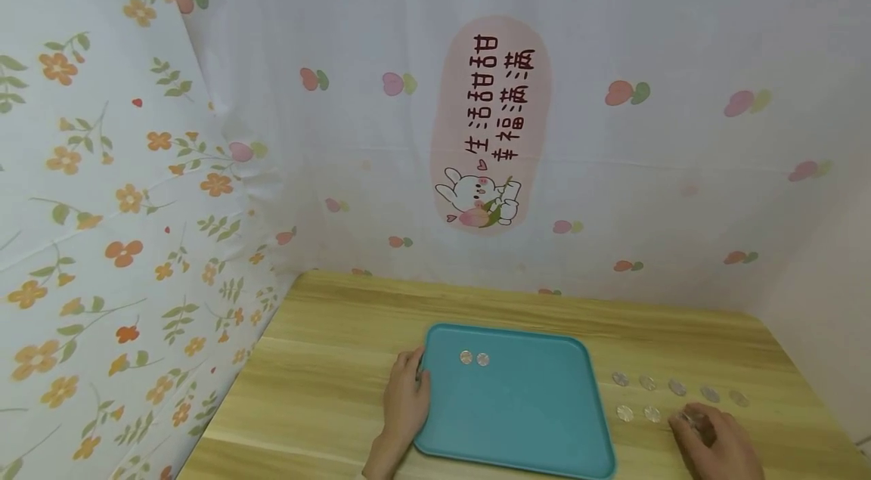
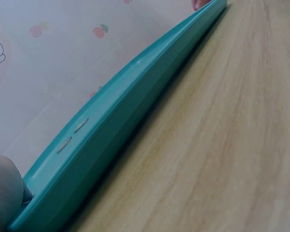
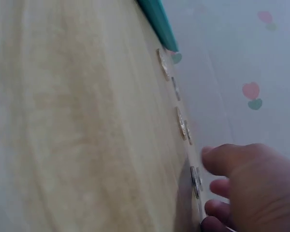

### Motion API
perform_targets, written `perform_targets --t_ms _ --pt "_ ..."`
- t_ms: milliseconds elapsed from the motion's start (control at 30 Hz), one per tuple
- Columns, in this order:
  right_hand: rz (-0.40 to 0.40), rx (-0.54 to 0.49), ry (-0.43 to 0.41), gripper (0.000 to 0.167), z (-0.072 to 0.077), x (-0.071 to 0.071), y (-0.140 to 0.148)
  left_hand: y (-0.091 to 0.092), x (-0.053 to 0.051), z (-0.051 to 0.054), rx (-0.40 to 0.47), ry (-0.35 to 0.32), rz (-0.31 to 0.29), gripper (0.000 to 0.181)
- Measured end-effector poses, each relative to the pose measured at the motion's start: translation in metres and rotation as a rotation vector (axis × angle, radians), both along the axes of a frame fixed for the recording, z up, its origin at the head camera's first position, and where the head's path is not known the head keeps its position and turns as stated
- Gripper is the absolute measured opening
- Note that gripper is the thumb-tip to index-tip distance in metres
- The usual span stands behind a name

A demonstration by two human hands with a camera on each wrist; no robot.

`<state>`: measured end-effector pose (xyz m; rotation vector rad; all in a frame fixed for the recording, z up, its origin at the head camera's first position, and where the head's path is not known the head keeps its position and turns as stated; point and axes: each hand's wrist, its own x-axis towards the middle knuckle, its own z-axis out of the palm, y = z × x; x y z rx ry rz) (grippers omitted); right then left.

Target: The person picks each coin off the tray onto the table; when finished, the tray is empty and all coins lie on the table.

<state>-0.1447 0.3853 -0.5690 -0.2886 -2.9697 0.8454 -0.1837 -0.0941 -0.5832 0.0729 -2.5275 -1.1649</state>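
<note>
My left hand (image 1: 407, 397) holds the left edge of a teal rectangular tray (image 1: 510, 419). In the left wrist view, the thumb (image 2: 7, 191) reaches over the tray's rim. Two small shiny coins (image 1: 474, 358) lie side by side toward the tray's far left corner. Right of the tray, my right hand (image 1: 721, 442) is low over the table at the near row of coins (image 1: 638, 413), its fingers bent around a coin (image 1: 692, 416). The right wrist view shows the thumb apart from the nearest coin (image 3: 195, 181), with the other fingers bent below it.
A farther row of several coins (image 1: 677, 387) lies on the wooden table (image 1: 320, 374), right of the tray. Behind the table hangs a white patterned curtain (image 1: 354, 185) with a printed rabbit; a flowered cloth (image 1: 116, 238) covers the left side.
</note>
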Motion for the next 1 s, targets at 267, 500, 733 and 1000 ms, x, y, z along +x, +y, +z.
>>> perform_targets --t_ms 267,500,733,1000 --pt "0.044 -0.051 0.201 0.045 0.021 -0.012 -0.028 0.000 0.002 0.001 -0.002 -0.008 0.008 0.040" --pt "0.198 -0.092 0.245 0.039 0.046 -0.035 -0.086 -0.001 0.001 0.002 -0.004 0.019 0.004 0.040" --pt "0.340 -0.093 0.224 0.033 0.049 -0.060 -0.155 -0.001 0.003 0.001 -0.006 0.056 0.017 0.039" --pt "0.448 -0.119 0.148 0.027 0.036 -0.080 -0.219 0.000 0.002 -0.001 0.005 0.063 0.009 0.040"
